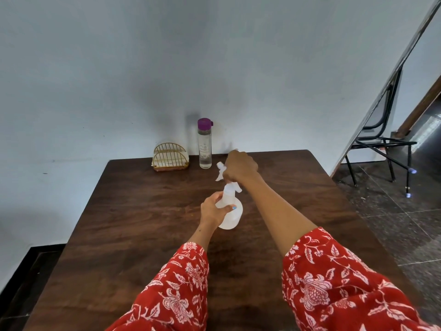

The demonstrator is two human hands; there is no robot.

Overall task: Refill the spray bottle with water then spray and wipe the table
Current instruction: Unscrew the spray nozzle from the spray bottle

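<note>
Two hands are working one spray bottle (230, 215) mid-table (133, 235): the left hand (211, 210) is wrapping its body near the neck, and the right hand (239, 167) is clamping the trigger head (220, 172) just above, so the head is sitting up and away from the left hand along the bottle's upright-ish axis. Farther back one capped water bottle (205, 145) and one wire rack (170, 157) are standing by the wall.

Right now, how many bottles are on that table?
2. A white spray bottle stands mid-table, gripped by the left hand while the right hand holds its spray head. A clear bottle with a purple cap stands at the far edge.
</note>
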